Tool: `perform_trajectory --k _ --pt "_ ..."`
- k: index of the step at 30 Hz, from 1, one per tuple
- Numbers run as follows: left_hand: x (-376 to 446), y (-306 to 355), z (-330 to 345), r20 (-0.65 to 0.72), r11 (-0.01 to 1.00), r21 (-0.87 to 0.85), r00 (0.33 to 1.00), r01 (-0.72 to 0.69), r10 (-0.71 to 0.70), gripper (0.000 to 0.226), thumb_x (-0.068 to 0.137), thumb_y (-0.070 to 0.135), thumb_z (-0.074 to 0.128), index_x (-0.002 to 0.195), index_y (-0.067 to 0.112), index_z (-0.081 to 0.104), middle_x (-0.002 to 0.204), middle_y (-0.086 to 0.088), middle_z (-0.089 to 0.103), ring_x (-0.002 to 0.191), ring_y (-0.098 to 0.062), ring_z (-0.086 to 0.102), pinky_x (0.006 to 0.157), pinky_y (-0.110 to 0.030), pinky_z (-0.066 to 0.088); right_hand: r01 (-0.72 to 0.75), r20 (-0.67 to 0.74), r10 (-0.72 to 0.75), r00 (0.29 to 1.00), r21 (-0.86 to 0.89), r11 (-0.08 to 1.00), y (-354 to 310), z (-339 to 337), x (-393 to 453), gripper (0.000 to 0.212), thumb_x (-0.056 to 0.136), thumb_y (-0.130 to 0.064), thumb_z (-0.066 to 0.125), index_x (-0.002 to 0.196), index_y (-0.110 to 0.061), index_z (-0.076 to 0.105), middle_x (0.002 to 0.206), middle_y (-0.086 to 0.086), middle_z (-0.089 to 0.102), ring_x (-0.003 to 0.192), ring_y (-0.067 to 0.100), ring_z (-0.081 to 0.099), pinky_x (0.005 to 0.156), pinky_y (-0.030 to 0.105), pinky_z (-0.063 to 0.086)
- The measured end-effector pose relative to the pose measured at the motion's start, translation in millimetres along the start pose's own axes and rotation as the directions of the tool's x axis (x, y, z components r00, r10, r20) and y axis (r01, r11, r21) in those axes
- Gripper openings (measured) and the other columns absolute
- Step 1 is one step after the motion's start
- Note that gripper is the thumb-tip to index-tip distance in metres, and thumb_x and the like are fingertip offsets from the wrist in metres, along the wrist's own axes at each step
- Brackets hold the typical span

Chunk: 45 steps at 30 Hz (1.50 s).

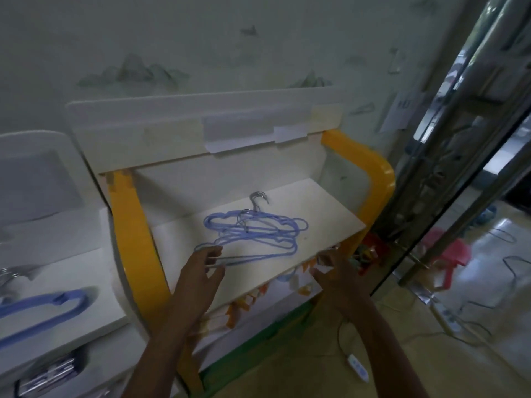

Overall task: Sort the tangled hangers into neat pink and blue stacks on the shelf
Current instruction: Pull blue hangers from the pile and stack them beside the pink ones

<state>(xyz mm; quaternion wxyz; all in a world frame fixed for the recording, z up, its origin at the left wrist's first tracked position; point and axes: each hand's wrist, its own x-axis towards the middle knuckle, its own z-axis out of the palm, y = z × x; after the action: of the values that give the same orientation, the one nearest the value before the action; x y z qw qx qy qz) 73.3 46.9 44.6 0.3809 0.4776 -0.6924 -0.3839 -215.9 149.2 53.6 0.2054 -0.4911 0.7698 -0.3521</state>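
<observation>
At frame centre, on the white shelf [330, 214], your left hand [201, 271] pinches the tangled blue hangers [255, 234], your right hand [336, 271] hovers open and empty; no pink hangers visible, so sorting looks unfinished.

Counted on the white shelf board [330, 214]: one tangled cluster of thin blue wire hangers [255, 234], individual number not determinable; two silver metal hooks [258, 198] distinguishable. One thick blue plastic hanger [43, 310] on the adjacent white unit at left. Two bare hands present. No pink hangers distinguishable.
</observation>
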Motion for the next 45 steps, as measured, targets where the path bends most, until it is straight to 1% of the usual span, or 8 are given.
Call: perform_trajectory --k 3,7,14,19,27,31,35,45 --pt "30 -12 10 -0.024 0.998 0.047 0.999 0.036 -0.035 0.030 0.092 0.012 0.064 0.121 0.019 0.059 0.119 0.001 0.060 0.101 -0.008 0.059 0.078 -0.009 0.045 0.035 0.018 -0.034 0.999 -0.049 0.998 0 0 34 0.035 0.090 -0.034 0.066 0.122 -0.026 0.055 0.114 -0.010 0.055 0.109 0.007 0.054 0.081 0.020 0.042" --pt "60 -27 24 -0.069 0.992 0.078 0.993 0.099 -0.094 0.028 0.091 0.011 0.065 0.118 0.012 0.061 0.116 -0.006 0.061 0.101 -0.021 0.062 0.082 -0.032 0.052 0.070 0.058 -0.065 0.996 -0.083 0.994 5 7 70 0.036 0.090 -0.030 0.067 0.122 -0.019 0.055 0.116 -0.001 0.058 0.104 0.010 0.054 0.081 0.019 0.042" --pt "94 -52 46 -0.097 0.961 0.171 0.974 0.219 -0.205 0.031 0.087 0.004 0.067 0.117 0.005 0.062 0.110 -0.015 0.058 0.090 -0.026 0.064 0.082 -0.029 0.048 0.039 0.090 -0.035 0.995 -0.048 0.998 27 18 105 0.034 0.090 -0.025 0.068 0.121 -0.018 0.056 0.117 0.000 0.059 0.108 0.011 0.054 0.078 0.014 0.041" --pt "118 -57 58 -0.144 0.926 0.198 0.944 0.323 -0.298 0.038 0.085 0.006 0.069 0.122 0.002 0.062 0.114 -0.020 0.061 0.100 -0.034 0.064 0.092 -0.031 0.043 0.051 0.103 -0.046 0.994 -0.050 0.997 40 16 133 0.031 0.091 -0.028 0.066 0.120 -0.021 0.056 0.115 -0.003 0.058 0.108 0.011 0.055 0.089 0.026 0.046" --pt "151 -126 78 -0.241 0.870 -0.021 0.842 0.493 -0.483 0.057 0.067 0.060 0.055 0.109 0.025 0.067 0.095 -0.001 0.070 0.078 -0.027 0.072 0.080 -0.049 0.058 0.137 0.199 -0.128 0.972 -0.036 0.990 57 17 190 0.028 0.091 -0.027 0.066 0.117 -0.026 0.056 0.115 -0.006 0.058 0.106 0.007 0.056 0.090 0.026 0.047" --pt "150 -49 80 -0.253 0.836 -0.145 0.797 0.529 -0.548 0.017 0.086 0.032 0.070 0.086 0.015 0.070 0.068 -0.007 0.071 0.057 -0.028 0.070 0.069 -0.044 0.061 0.172 0.213 -0.162 0.964 -0.031 0.985 59 8 220 0.025 0.092 -0.029 0.065 0.114 -0.031 0.055 0.112 -0.008 0.059 0.102 0.005 0.056 0.086 0.022 0.047" --pt "155 -26 89 -0.202 0.771 -0.398 0.772 0.497 -0.602 0.014 0.097 0.004 0.055 0.086 -0.001 0.061 0.079 -0.024 0.062 0.053 -0.032 0.063 0.045 -0.030 0.056 0.195 0.238 -0.185 0.953 -0.021 0.981 62 2 245 0.025 0.092 -0.027 0.065 0.116 -0.025 0.058 0.115 -0.008 0.060 0.103 0.006 0.057 0.089 0.028 0.050" --pt "137 -12 88 -0.240 0.733 -0.502 0.740 0.459 -0.628 0.015 0.096 0.001 0.055 0.089 -0.011 0.061 0.076 -0.029 0.068 0.049 -0.036 0.066 0.046 -0.034 0.057 0.241 0.298 -0.233 0.926 0.011 0.970 55 11 265 0.024 0.091 -0.022 0.066 0.113 -0.022 0.059 0.117 -0.006 0.062 0.103 0.007 0.059 0.088 0.028 0.051"
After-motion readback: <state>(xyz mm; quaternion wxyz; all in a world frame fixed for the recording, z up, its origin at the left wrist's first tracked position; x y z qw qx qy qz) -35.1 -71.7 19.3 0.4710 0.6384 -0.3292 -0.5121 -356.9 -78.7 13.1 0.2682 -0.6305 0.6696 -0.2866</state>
